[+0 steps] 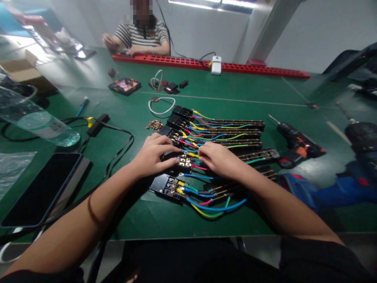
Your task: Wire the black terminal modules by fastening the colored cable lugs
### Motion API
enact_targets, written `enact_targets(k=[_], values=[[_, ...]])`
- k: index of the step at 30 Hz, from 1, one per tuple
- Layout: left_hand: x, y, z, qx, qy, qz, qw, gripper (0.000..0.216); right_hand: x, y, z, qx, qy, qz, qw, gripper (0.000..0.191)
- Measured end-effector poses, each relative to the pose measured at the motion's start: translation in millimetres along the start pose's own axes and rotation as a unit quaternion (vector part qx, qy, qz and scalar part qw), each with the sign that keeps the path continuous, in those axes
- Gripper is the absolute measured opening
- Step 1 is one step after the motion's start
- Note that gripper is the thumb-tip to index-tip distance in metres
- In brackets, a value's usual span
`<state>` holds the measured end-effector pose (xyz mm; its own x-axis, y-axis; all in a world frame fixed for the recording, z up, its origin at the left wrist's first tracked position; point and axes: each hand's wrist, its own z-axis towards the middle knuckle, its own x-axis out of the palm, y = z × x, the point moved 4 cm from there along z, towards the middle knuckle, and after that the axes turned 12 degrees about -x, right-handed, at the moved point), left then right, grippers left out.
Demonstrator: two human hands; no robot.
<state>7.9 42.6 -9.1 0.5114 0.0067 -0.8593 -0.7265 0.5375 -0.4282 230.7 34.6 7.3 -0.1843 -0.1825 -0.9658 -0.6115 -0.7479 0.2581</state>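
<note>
Our left forearm (98,202) angled in from the near left, our right forearm (277,196) from the near right. Our left hand (154,152) pointed right, its thumb apart from the fingers; our right hand (217,158) was curled, fingertips leftward.

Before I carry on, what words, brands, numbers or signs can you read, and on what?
No text is legible.
Bottle label: marks, too blurred to read.
Phone: dark screen, no text visible.
Nearest black terminal block: none discernible.
White device: too small to tell.
</note>
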Motion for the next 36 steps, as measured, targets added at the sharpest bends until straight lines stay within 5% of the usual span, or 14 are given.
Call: enact_targets(k=[16, 19, 24, 29, 36], values=[[1, 0, -1, 0.004, -0.006, -0.005, 1.0, 0.035, 4, 7, 0, -0.001, 0.007, -0.061, 0.998, 0.014], [-5, 6, 1, -0.029, -0.067, -0.013, 0.997, 0.031, 4, 10, 0, 0.002, 0.008, -0.078, 0.997, 0.014], [-18, 46, 3, -0.189, -0.191, 0.062, 0.961, 0.036, 5, 11, -1, 0.001, 0.006, -0.086, 0.996, 0.015], [-5, 78, 8, -0.224, -0.113, 0.169, 0.953, 0.055, 6, 13, -2, 0.004, 0.01, -0.102, 0.995, 0.016], [3, 76, 10, -0.237, -0.034, 0.206, 0.949, 0.051, 6, 13, -2, 0.003, 0.013, -0.105, 0.994, 0.017]])
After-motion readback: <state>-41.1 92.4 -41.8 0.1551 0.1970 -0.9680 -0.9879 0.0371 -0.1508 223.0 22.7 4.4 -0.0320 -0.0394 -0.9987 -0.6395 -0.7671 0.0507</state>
